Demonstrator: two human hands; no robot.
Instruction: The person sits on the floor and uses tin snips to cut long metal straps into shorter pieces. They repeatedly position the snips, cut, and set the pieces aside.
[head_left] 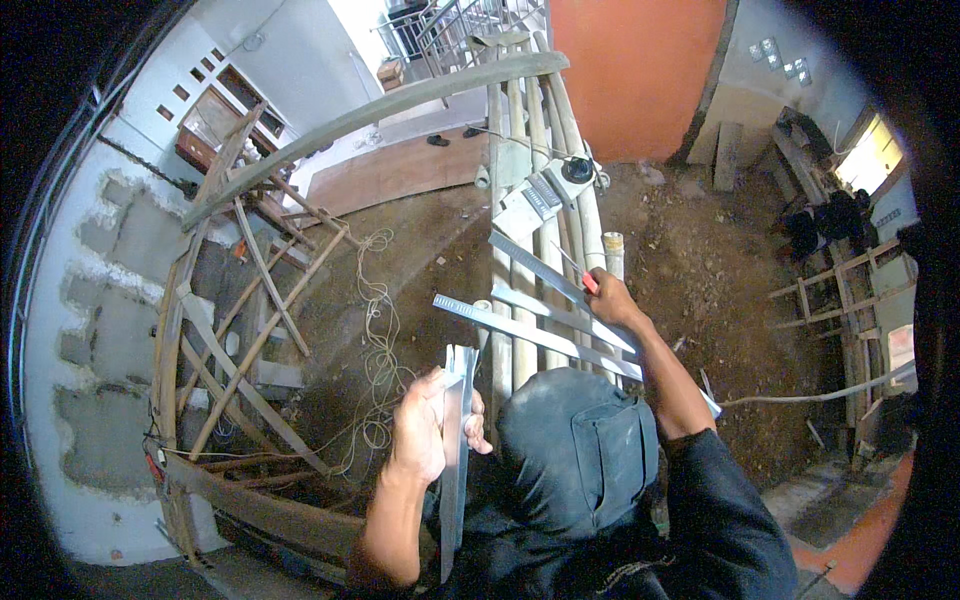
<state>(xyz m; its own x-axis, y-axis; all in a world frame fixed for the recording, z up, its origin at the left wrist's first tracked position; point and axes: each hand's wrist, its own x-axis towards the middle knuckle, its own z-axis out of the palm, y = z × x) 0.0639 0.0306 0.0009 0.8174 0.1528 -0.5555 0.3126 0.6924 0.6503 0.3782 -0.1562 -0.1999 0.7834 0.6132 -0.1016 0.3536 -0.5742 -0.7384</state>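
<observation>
My left hand (pixel 428 425) is closed around an upright folded-metal channel (pixel 457 450), at the lower middle. Further right and ahead, my right hand (pixel 612 300) grips a slim red-handled tool (pixel 590 283); its thin shaft points away to the upper left, and its exact kind is unclear. Beneath that hand, a perforated metal strip (pixel 530 260) and a second metal strip (pixel 530 331) lie slantwise across a row of bamboo poles (pixel 523 365). Dark cloth with a pocket (pixel 575 450), probably my bent leg, hides the near ends of the poles.
A white box (pixel 528 208) and a round black object (pixel 577 170) rest on the poles. Tangled pale cable (pixel 375 340) lies on the dirt floor at left, beside a wooden frame (pixel 250 370). A curved beam (pixel 400 115) crosses beyond. More timber (pixel 850 300) stands along the right wall.
</observation>
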